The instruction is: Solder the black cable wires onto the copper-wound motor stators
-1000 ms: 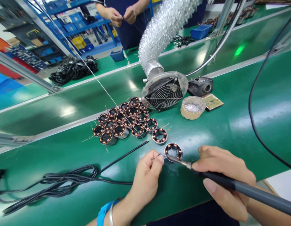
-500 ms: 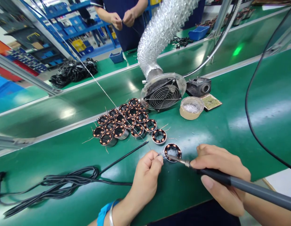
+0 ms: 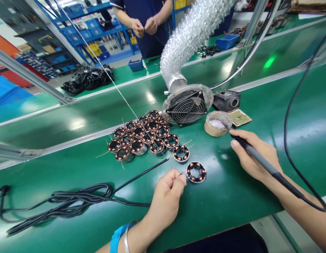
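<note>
My left hand [image 3: 169, 191] is closed in a pinch on a thin wire at the left rim of a copper-wound stator [image 3: 196, 172], which stands on the green bench. A pale thin strand [image 3: 121, 93] slants down from the upper left toward this hand; whether it is the same wire I cannot tell. My right hand [image 3: 258, 154] grips a soldering iron [image 3: 261, 160] by its dark handle. The iron's tip end reaches over the right rim of a round tub [image 3: 215, 132] with silvery shavings inside; the tip itself is hard to make out.
Several more stators [image 3: 138, 146] stand grouped left of the fume hose's fan [image 3: 188, 109]. A coiled black cable [image 3: 73, 202] lies at left. Right of the fan are a black holder [image 3: 227, 101] and a sponge tray [image 3: 240, 117]. Across the bench stands another person [image 3: 144, 28].
My right hand has carried the soldering iron from the stator up and right to the tub. The left hand still pinches the wire at the stator. The whole view has shifted slightly.
</note>
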